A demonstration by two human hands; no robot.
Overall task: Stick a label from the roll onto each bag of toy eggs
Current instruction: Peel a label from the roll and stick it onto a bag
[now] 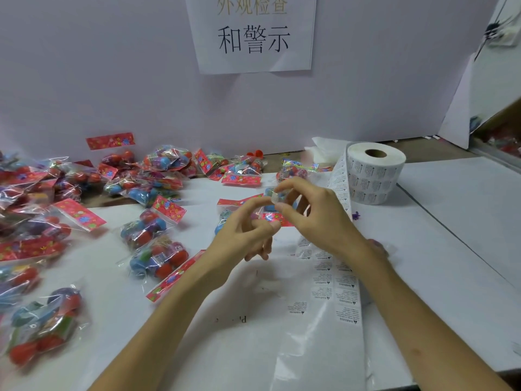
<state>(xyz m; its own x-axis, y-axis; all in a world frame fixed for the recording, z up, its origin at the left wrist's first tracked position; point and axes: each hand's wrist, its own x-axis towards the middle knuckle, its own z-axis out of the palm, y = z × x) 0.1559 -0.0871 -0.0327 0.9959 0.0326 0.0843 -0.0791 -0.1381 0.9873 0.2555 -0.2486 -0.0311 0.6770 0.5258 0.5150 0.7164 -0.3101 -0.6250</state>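
Bags of toy eggs (152, 230) crowd the left, the label roll (372, 173) stands right; table (451, 249) between lies open.

two hands (245, 221), one label roll (372, 173), one wall sign (253, 35), well over a dozen egg bags (158, 258)

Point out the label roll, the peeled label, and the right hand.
label roll (376, 176), head view, printed side wall.
peeled label (275, 197), head view, its middle, pinched at fingertips.
right hand (315, 213), head view, back of hand.

Bag (225, 218) behind hands mostly hidden; label (275, 198) print illegible.
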